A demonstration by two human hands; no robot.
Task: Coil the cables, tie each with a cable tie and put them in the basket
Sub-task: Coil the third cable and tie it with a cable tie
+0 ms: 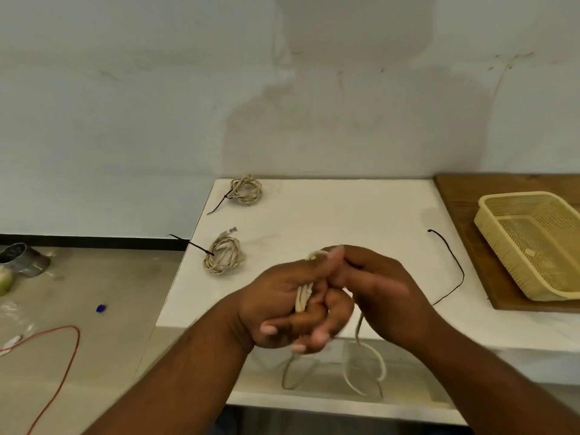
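My left hand is closed around several loops of a beige cable above the front of the white table. My right hand touches the left and pinches the same cable near its top. Loose loops of this cable hang below my hands past the table's front edge. Two coiled beige cables lie on the table's left side, each bound with a black cable tie: one at the back, one nearer. A loose black cable tie lies to the right of my hands. The yellow mesh basket sits empty at far right.
The basket rests on a wooden board at the table's right end. On the floor to the left lie a red wire, a small blue object and a metal can. A pale wall stands behind the table.
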